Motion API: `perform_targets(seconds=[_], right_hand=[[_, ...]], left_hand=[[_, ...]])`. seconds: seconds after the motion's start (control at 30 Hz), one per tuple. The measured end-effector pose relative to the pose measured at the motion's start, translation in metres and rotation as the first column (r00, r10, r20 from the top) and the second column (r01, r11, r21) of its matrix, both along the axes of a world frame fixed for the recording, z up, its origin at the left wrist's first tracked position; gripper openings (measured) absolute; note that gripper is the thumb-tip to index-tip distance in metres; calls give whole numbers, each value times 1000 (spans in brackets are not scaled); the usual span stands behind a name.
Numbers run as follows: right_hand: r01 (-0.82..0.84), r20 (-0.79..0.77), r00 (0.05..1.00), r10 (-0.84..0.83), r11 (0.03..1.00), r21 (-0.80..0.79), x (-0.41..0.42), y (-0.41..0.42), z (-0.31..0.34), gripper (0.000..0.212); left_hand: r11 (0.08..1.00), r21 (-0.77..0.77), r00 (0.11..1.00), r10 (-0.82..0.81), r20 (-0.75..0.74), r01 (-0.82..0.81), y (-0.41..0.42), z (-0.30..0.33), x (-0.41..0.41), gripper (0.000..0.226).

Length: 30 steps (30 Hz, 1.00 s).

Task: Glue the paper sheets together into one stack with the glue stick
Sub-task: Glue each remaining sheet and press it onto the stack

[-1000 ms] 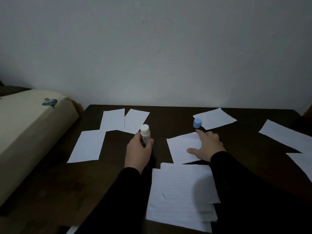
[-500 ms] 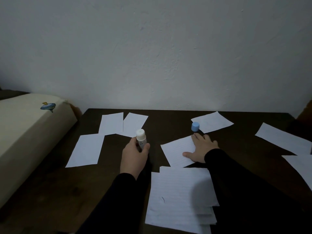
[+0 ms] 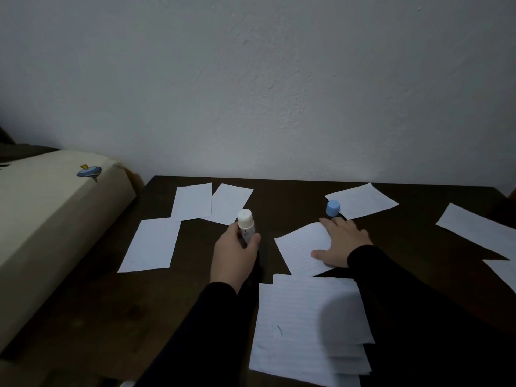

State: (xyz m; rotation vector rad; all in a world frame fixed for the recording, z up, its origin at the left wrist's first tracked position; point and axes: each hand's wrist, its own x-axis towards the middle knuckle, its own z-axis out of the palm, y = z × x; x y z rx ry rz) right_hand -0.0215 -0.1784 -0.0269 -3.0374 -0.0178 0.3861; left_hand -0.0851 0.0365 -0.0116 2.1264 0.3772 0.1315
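Note:
My left hand (image 3: 233,255) grips a white glue stick (image 3: 246,223), held upright over the dark table (image 3: 293,196), its tip uncapped. The blue cap (image 3: 332,208) stands on the table just beyond my right hand (image 3: 339,241). That hand lies on a lined paper sheet (image 3: 300,248), fingers spread and thumb on the sheet; the sheet's far edge curls up. A stack of lined sheets (image 3: 301,325) lies near the front edge, below both hands. Loose sheets lie at the far left (image 3: 192,201), (image 3: 231,202), left (image 3: 152,244), far middle (image 3: 363,199) and right (image 3: 477,229).
A beige cushioned seat (image 3: 50,219) with a small blue spinning-top print stands left of the table. A pale wall rises right behind the table's far edge. Another sheet (image 3: 504,272) lies cut off at the right border.
My right hand has drawn the lined sheet a little toward me, and its far edge now lifts. The left hand keeps the glue stick upright in about the same spot. The camera has tilted.

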Motion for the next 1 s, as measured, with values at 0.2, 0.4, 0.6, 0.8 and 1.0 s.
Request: perform_targets(seconds=[0.2, 0.4, 0.6, 0.8, 1.0], right_hand=[[45, 60, 997, -55, 985, 164, -2, 5, 11, 66], [32, 145, 979, -141, 817, 576, -13, 2, 40, 46], [112, -83, 993, -79, 540, 834, -44, 0, 64, 45], [234, -281, 958, -62, 736, 636, -76, 0, 47, 70], [28, 61, 998, -33, 996, 81, -105, 5, 9, 82]], left_hand=[[1000, 9, 1000, 9, -4, -9, 7, 2, -1, 40], [1000, 0, 1000, 2, 22, -2, 10, 4, -6, 40], [999, -53, 998, -2, 65, 6, 16, 12, -13, 34], [996, -90, 998, 16, 56, -10, 17, 16, -21, 31], [997, -77, 998, 29, 51, -25, 15, 16, -29, 37]])
